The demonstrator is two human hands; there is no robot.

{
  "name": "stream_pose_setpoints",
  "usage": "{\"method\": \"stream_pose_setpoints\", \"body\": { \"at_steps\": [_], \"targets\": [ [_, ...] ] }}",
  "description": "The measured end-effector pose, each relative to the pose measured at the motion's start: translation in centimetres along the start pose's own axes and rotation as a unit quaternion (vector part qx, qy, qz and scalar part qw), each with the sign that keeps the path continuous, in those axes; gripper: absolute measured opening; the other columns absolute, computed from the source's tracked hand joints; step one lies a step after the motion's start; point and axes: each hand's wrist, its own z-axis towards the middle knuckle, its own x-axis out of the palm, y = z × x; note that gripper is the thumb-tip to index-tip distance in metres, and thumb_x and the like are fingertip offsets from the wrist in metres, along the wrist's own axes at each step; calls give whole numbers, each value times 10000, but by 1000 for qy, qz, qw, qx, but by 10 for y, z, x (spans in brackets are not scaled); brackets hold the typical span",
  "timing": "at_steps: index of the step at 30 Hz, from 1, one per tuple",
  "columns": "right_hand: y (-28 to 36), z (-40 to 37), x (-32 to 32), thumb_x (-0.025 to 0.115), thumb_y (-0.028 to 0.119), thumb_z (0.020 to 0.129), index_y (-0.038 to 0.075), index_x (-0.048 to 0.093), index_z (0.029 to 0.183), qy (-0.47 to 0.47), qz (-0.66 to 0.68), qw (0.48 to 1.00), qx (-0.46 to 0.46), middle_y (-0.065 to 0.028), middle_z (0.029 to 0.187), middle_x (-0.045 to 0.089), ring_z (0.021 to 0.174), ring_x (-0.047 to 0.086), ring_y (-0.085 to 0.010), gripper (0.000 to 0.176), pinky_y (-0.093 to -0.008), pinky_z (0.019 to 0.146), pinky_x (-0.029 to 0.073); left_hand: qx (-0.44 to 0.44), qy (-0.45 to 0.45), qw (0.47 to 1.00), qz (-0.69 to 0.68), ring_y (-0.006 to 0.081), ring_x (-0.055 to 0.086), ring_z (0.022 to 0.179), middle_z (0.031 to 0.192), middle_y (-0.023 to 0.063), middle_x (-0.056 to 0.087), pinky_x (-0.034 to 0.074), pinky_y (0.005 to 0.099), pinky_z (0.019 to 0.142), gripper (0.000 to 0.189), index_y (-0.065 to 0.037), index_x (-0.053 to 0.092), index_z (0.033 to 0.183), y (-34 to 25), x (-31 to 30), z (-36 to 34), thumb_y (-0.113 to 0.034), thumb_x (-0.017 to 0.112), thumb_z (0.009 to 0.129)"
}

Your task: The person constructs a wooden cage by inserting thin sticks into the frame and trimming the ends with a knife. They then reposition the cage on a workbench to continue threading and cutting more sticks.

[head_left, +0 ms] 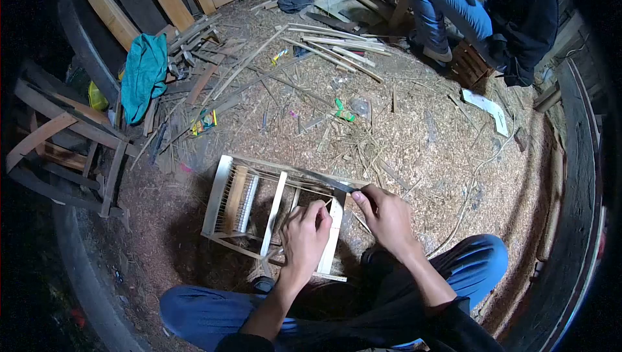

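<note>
Both hands work in the lower middle of the head view, above the person's crossed legs in blue trousers (214,313). The left hand (304,235) is curled, its fingers bent over the pale right-hand rail of a small wooden frame (217,193) and closed on it. The right hand (387,216) sits just beside it to the right, thumb and fingertips pinched on the near end of a dark blade (329,180), which slants up and left across the frame's top edge.

The frame lies flat on the sawdust floor (421,138) just left of centre, with thin rods set close together in its left part and wider slats towards the right.

At upper left a teal cloth (144,73) hangs over stacked boards, and curved chair parts (52,135) stand at the left edge. Loose wooden strips (330,44) lie scattered at top centre. A small green object (344,112) rests near the middle. At upper right another person (499,2) crouches on the floor, well apart from the frame.
</note>
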Motion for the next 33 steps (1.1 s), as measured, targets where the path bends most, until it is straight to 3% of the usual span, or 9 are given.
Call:
{"method": "stream_pose_setpoints", "body": {
  "at_steps": [3,5,6,9,10,13,18,21,33],
  "targets": [
    [9,5,-14,631,377,1015,38,686,919,-47,34,998,16,-195,761,684,658,658,-400,357,-479,592,490,91,-49,995,-10,270,645,678,762,102,687,491,415,680,132,-46,731,991,-9,-15,15,-88,713,868],
    [9,9,-26,647,365,1010,27,683,908,-64,40,997,5,-194,755,679,644,655,-380,355,-463,588,482,185,-27,982,6,257,654,837,875,79,712,470,395,781,139,-61,745,992,-13,-16,19,-78,717,857],
    [13,9,-36,644,365,1012,24,685,917,-72,49,996,34,-193,748,674,639,656,-368,357,-458,589,484,182,4,983,-19,247,637,950,986,62,721,445,395,845,149,-71,755,991,-21,-12,19,-64,724,845],
    [12,5,-55,635,356,1023,20,692,963,-119,69,988,65,-193,754,675,628,653,-340,345,-445,588,481,286,34,957,-18,237,610,1100,1095,64,684,401,466,1076,209,-92,766,1020,-49,-4,26,-62,732,816],
    [11,4,-59,635,351,1023,19,691,965,-116,69,988,81,-196,765,678,634,654,-348,342,-449,595,482,281,52,958,-23,232,597,1151,1136,65,673,356,491,1136,228,-92,769,1026,-51,2,25,-54,725,806],
    [1,2,-62,639,345,1019,18,690,962,-114,59,987,100,-199,777,682,644,655,-366,336,-461,609,484,279,44,959,-4,237,615,1035,1035,35,679,392,458,1070,178,-116,769,986,-47,16,24,-60,745,819],
    [-16,0,-36,649,367,1004,11,690,936,-92,46,992,75,-211,800,678,706,665,-396,365,-491,648,496,249,54,965,58,231,615,1028,990,27,679,411,427,1012,164,-107,776,990,-22,14,19,-78,730,835],
    [-6,2,-26,652,384,1000,10,696,935,-75,51,995,27,-217,814,685,729,677,-400,382,-496,653,501,222,49,973,45,237,618,1024,994,34,684,423,423,979,162,-107,782,981,-8,10,11,-70,723,835],
    [23,11,-4,656,377,996,26,711,944,-32,68,997,19,-210,839,711,725,695,-395,360,-476,656,527,194,75,978,14,259,581,1048,1034,67,633,457,420,928,180,-84,773,1006,13,0,-1,-83,720,833]
  ]
}}
